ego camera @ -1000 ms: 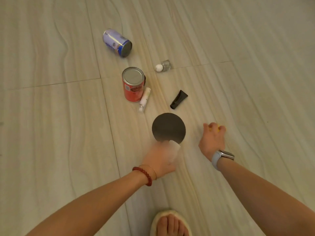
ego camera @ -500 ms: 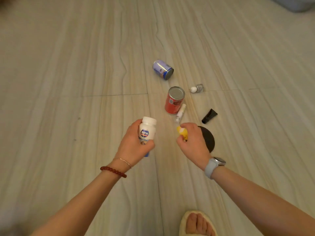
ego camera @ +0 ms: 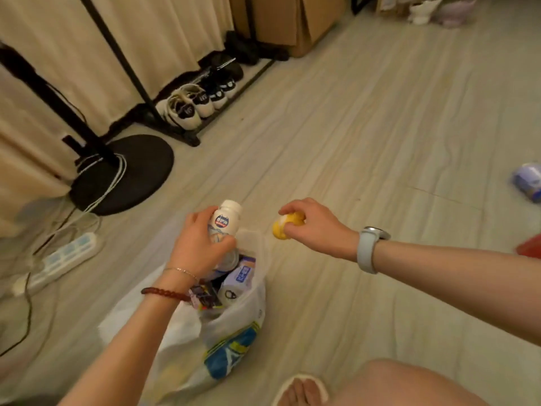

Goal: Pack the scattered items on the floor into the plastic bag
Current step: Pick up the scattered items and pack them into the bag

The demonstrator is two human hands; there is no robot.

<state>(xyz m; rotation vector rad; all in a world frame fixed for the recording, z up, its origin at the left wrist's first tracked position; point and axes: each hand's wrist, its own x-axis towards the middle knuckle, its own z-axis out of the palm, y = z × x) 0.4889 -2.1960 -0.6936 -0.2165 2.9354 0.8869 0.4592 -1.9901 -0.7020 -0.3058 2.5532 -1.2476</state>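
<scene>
A white plastic bag (ego camera: 234,320) lies open on the floor at lower centre, with several packed items showing inside. My left hand (ego camera: 199,244) grips a small white bottle (ego camera: 225,219) with a blue and red label, held right over the bag's mouth. My right hand (ego camera: 313,224) holds a small yellow object (ego camera: 285,225) above the floor, just right of the bag's opening. A blue can (ego camera: 528,181) lies on its side at the far right edge. A red item (ego camera: 531,244) shows partly at the right edge below it.
A black fan base (ego camera: 126,174) with wound cable stands left of the bag. A white power strip (ego camera: 61,256) and cords lie at far left. A shoe rack (ego camera: 202,98) with several shoes, curtains and cardboard boxes (ego camera: 289,19) line the back. My slippered foot (ego camera: 301,391) is near the bottom.
The view has swung left from the scattered items to the bag. Both hands moved with it: the left carried the white bottle over the bag's mouth, the right brought the yellow object alongside.
</scene>
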